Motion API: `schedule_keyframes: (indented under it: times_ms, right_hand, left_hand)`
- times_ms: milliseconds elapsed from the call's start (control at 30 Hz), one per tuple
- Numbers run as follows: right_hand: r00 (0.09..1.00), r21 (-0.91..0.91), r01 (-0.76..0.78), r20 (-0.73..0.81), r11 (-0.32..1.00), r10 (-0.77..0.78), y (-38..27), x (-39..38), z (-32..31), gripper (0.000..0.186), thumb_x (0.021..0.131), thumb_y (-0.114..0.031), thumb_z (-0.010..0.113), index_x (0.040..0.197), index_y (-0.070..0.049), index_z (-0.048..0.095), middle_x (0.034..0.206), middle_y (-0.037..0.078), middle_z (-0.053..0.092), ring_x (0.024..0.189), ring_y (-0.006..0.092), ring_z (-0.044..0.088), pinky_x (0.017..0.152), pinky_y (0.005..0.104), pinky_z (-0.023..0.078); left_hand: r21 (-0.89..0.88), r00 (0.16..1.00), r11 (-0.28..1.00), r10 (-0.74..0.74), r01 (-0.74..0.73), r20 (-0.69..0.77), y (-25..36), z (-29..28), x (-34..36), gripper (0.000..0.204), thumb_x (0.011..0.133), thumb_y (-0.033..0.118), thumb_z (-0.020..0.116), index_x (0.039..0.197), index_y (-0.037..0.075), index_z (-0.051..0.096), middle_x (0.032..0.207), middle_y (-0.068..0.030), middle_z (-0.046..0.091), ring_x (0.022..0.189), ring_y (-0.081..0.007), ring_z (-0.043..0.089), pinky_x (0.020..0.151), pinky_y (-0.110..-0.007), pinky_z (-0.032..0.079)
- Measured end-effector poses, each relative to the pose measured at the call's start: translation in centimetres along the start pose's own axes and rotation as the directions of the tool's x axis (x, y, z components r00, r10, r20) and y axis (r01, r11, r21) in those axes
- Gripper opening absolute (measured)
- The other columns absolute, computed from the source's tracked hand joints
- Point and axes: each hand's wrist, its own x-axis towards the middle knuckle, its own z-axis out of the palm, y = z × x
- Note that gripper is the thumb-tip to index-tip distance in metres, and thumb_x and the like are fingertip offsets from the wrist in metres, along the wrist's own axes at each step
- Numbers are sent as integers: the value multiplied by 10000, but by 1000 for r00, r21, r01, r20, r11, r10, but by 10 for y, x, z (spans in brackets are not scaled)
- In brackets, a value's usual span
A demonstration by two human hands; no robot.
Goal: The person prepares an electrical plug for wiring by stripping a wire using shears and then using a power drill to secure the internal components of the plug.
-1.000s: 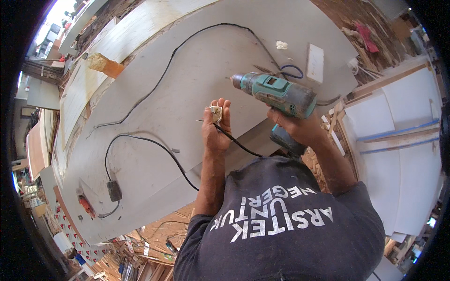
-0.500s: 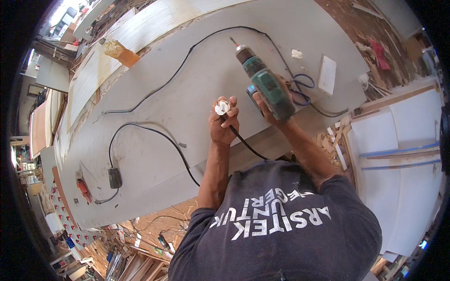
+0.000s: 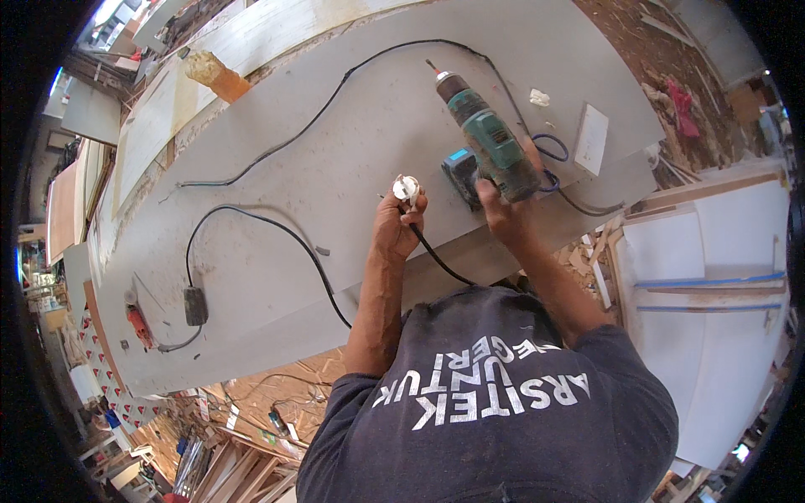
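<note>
My left hand [image 3: 396,222] grips a small white plug part [image 3: 407,189], with the end of a black cable [image 3: 436,257] running from it down toward my body. To its right, my right hand [image 3: 510,216] is on a teal cordless drill [image 3: 493,141], its bit pointing away from me and its black battery [image 3: 459,174] beside it at the sheet's level; whether the drill rests on the sheet is hard to tell. Both hands are over a large grey sheet [image 3: 335,142]. A dark blue loop of cable [image 3: 553,147] lies just beyond my right hand.
A long black cable [image 3: 402,44] crosses the sheet. At left lie another cable with a dark box [image 3: 195,306] and a red-handled tool [image 3: 139,325]. A foam-topped lump [image 3: 216,75], a white block [image 3: 591,138], white panels [image 3: 713,335] and wood scraps [image 3: 235,474] surround these.
The drill has swung from pointing left to pointing away from me and moved lower onto the sheet's right area. The white piece in my left hand has turned to show its round face.
</note>
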Motion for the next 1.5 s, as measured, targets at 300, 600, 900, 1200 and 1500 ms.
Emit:
schedule_keyframes:
  times_ms: [300,600,900,1200,1500]
  right_hand:
    - [863,199,-229,495,953,104,-88,-1,5,520,862,-177,734,1295,4,511,1161,193,604,908,311,609,841,414,513]
    - [877,-12,4,480,1000,2,-35,-12,38,426,831,-130,764,1196,12,596,1136,226,619,1024,421,616,892,456,508]
    - [852,-81,-21,520,996,61,-34,-25,32,424,917,-218,719,1217,44,574,1115,248,621,1006,426,623,867,470,513]
    - [943,-23,72,326,997,-60,-46,-25,32,424,946,-181,702,1288,29,567,1128,208,654,985,364,656,840,437,527]
    - [557,454,-823,762,341,329,-70,-9,10,447,1000,-184,641,1389,-5,514,1171,66,661,911,129,643,754,257,552]
  left_hand:
    - [386,999,923,24,-7,-39,-13,10,-30,190,1045,250,543,1082,79,617,845,-27,641,615,-60,606,348,-145,374]
    - [321,897,930,288,-179,-335,8,-7,-74,268,1012,340,592,1016,73,611,954,-71,652,736,-134,663,375,-152,350]
    - [279,894,930,323,-239,-312,10,-20,-92,265,1018,328,583,993,65,605,944,-67,641,650,-92,583,376,-151,354]
    - [266,876,927,346,-265,-335,12,-25,-99,251,998,291,605,1028,43,583,973,-79,611,626,-75,524,352,-144,351]
    - [409,933,897,279,-168,-229,10,0,-109,289,1017,285,586,1172,43,610,968,-46,624,633,-70,547,361,-142,324]
